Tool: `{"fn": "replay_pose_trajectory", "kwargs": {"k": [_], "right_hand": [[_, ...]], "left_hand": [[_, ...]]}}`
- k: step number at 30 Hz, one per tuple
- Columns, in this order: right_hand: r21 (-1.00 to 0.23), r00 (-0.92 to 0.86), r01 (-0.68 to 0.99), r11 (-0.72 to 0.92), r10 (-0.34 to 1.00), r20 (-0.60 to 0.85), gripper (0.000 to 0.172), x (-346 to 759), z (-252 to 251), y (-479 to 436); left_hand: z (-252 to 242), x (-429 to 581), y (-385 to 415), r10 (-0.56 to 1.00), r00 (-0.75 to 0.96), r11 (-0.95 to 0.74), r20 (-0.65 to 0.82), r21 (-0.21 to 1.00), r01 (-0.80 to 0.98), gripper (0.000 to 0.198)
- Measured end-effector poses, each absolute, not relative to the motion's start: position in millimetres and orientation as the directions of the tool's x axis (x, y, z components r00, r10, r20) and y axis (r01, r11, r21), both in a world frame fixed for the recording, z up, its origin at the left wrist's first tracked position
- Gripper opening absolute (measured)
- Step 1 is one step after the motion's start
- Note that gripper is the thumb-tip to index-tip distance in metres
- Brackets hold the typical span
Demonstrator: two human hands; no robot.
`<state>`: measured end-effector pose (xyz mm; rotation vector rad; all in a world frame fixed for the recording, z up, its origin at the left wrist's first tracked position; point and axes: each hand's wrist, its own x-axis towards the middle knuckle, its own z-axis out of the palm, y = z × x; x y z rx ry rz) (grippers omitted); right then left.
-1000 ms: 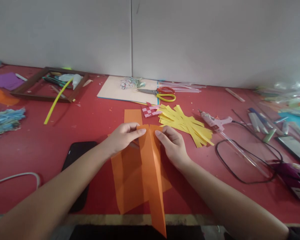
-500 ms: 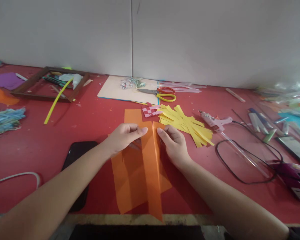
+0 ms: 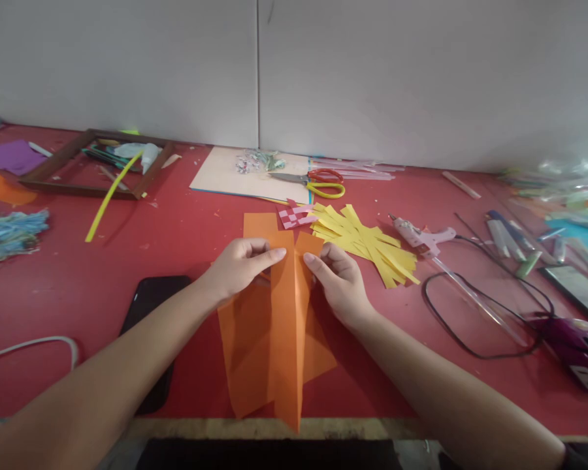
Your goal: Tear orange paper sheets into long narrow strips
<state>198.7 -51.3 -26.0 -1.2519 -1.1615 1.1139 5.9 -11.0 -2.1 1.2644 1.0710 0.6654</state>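
A creased strip of orange paper (image 3: 285, 326) is held up between my two hands, its lower end reaching the table's front edge. My left hand (image 3: 245, 266) pinches its upper left side between thumb and fingers. On the upper right side, my right hand (image 3: 340, 277) grips it the same way, thumb in front. The strip is folded lengthwise, with the crease running down its middle. Beneath it lie more orange paper pieces (image 3: 247, 365) on the red table. Just beyond the hands sit a pink-and-white woven paper piece (image 3: 294, 214) and a pile of yellow paper strips (image 3: 367, 241).
Scissors (image 3: 326, 183) rest on a pale board (image 3: 215, 171) at the back. A phone (image 3: 154, 307) lies under my left forearm. To the right are a hot glue gun (image 3: 424, 236) and its looping black cord (image 3: 441, 346). A wooden frame (image 3: 53, 179) holds tools at the left.
The folded orange strip has shifted slightly left and opened wider along its crease, showing more of its right half. Both hands still hold it, the right thumb a little lower and further left.
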Motion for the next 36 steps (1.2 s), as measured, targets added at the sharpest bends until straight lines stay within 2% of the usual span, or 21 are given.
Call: {"fn": "replay_pose_trajectory", "kwargs": {"k": [8, 12, 17, 21, 27, 36], "right_hand": [[-0.999, 0.116, -0.014, 0.038, 0.993, 0.036, 0.042, 199.9, -30.7, -50.1], [-0.999, 0.117, -0.049, 0.021, 0.993, 0.015, 0.042, 200.9, -32.0, -49.2], [-0.989, 0.116, -0.149, 0.003, 0.993, -0.015, 0.039, 200.8, -32.6, -48.3], [-0.979, 0.081, -0.201, -0.044, 0.995, -0.062, 0.036, 201.3, -31.9, -49.8], [-0.979, -0.013, -0.190, -0.066, 0.998, -0.065, 0.025, 198.9, -29.2, -52.3], [-0.983, 0.019, -0.183, -0.011, 1.000, -0.015, 0.020, 196.7, -28.8, -52.5]], "left_hand": [[-0.8, 7.9, -11.1, 0.893, 0.344, 0.271, -0.289, 0.957, 0.101, 0.043], [2.0, 6.8, -12.1, 0.875, 0.378, 0.290, -0.303, 0.953, 0.092, 0.042], [4.4, 6.2, -14.7, 0.820, 0.513, 0.192, -0.253, 0.967, 0.169, 0.049], [5.2, 7.2, -15.3, 0.831, 0.506, 0.142, -0.232, 0.967, 0.210, 0.047], [1.5, 6.3, -14.3, 0.825, 0.518, 0.199, -0.228, 0.974, 0.111, 0.037], [4.7, 7.6, -14.3, 0.825, 0.494, 0.271, -0.275, 0.959, 0.081, 0.038]]}}
